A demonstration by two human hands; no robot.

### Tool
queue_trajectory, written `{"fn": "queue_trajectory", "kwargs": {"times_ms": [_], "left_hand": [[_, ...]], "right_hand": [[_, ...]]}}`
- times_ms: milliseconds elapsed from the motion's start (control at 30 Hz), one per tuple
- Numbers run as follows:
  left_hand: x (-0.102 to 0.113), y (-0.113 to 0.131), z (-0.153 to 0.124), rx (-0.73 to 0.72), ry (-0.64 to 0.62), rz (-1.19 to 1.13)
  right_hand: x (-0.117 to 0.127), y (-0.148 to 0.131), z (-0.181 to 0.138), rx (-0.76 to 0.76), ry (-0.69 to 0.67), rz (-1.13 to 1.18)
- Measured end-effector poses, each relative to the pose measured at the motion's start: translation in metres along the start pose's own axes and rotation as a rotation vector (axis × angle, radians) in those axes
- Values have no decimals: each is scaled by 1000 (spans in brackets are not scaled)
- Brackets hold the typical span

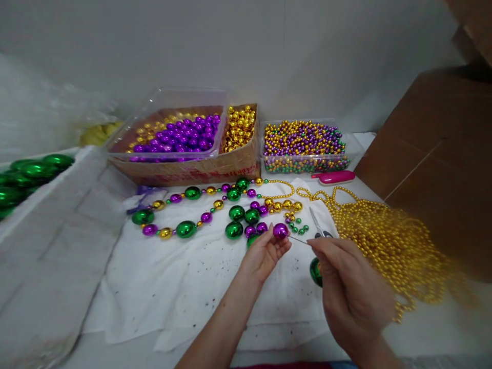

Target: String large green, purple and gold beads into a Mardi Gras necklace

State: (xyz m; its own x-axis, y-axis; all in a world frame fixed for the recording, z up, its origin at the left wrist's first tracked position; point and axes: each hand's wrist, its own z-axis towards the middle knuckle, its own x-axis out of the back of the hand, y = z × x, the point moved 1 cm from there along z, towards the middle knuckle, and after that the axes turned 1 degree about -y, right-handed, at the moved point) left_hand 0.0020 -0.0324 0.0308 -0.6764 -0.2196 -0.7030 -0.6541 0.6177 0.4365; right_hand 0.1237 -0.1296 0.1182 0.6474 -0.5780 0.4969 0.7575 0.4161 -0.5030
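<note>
Bead (280, 230), purple, is clamped above the white cloth (184, 287) by fingertips of the left hand (263, 254). A needle (298, 239), pointed at the bead, is pinched in fingers of the right hand (351, 287). Strung beads (186, 229) are laid on the cloth; gold chains (372, 230) are heaped to its right.

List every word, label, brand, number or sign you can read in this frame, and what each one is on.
No text can be read for certain.
Carton behind the beads: red print on its front, too blurred to quote.
No other writing can be made out.
</note>
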Motion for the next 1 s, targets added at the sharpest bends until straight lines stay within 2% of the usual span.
{"fn": "queue_trajectory", "kwargs": {"times_ms": [233, 1000], "left_hand": [[1, -2, 0, 25, 1, -37], [4, -4, 1, -10, 6, -42]], "right_hand": [[-8, 5, 9, 9, 36, -4], [-23, 13, -6, 38, 43, 63]]}}
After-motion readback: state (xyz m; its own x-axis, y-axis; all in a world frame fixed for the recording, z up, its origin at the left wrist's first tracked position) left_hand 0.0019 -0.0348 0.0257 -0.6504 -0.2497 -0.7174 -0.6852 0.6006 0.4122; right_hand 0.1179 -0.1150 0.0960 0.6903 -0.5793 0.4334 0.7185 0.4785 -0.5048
